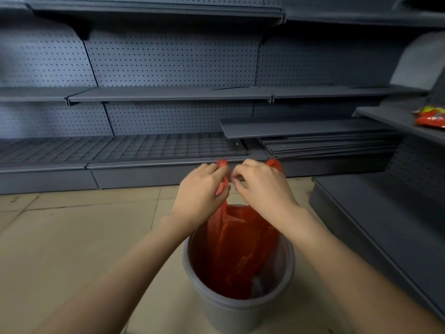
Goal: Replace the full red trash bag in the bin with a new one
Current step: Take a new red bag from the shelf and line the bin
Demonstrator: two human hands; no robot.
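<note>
A grey round plastic bin (231, 312) stands on the tiled floor at the bottom centre. A red plastic trash bag (238, 247) sits inside it, its top drawn up above the rim. My left hand (202, 189) grips one red handle of the bag, fingers curled round it. My right hand (262, 186) holds the other handle, whose red loop shows behind the knuckles. Both hands meet just above the bin, close together. The bag's contents are hidden.
Dark grey empty store shelves (168, 95) with pegboard backs fill the wall ahead. A low shelf base (375, 213) juts out on the right. Red and yellow packets (431, 116) lie on a right-hand shelf. Beige floor tiles (72, 237) spread to the left.
</note>
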